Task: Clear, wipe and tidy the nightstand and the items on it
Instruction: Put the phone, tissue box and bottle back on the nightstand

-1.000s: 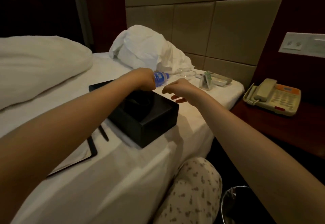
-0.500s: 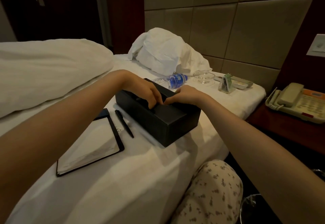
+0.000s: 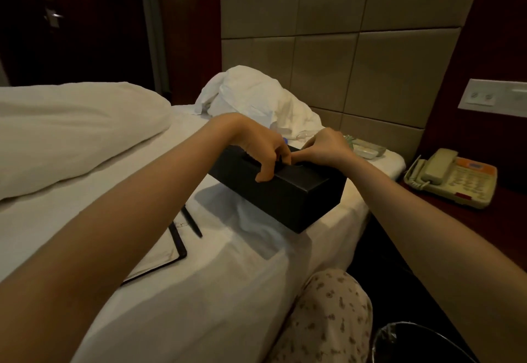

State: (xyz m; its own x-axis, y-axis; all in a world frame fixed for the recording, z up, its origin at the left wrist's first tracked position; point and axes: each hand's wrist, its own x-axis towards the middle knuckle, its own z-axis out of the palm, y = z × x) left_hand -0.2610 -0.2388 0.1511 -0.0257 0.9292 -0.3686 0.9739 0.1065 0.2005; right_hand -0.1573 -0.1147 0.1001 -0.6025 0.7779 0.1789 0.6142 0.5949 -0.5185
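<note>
A black tissue box [image 3: 285, 200] lies on the white bed sheet near the bed's right edge. My left hand [image 3: 262, 148] rests on its top, fingers curled at the slot and thumb down the front face. My right hand [image 3: 328, 148] presses on the top from the right, fingertips meeting the left hand at the slot. The dark wooden nightstand [image 3: 502, 220] stands to the right and carries a beige telephone [image 3: 453, 177]. A small tray [image 3: 368, 150] and the blue cap end of a water bottle [image 3: 285, 140] peek out behind my hands.
A black-edged notepad [image 3: 159, 254] and a pen [image 3: 192, 221] lie on the sheet under my left forearm. A pillow [image 3: 71, 134] is at the left, crumpled white linen [image 3: 256, 97] by the headboard. A lined waste bin [image 3: 413, 342] stands on the floor by my knee.
My left hand left the water bottle and both hands came down onto the top of the tissue box. The view shifted, so the bottle and glass are now mostly hidden behind my hands.
</note>
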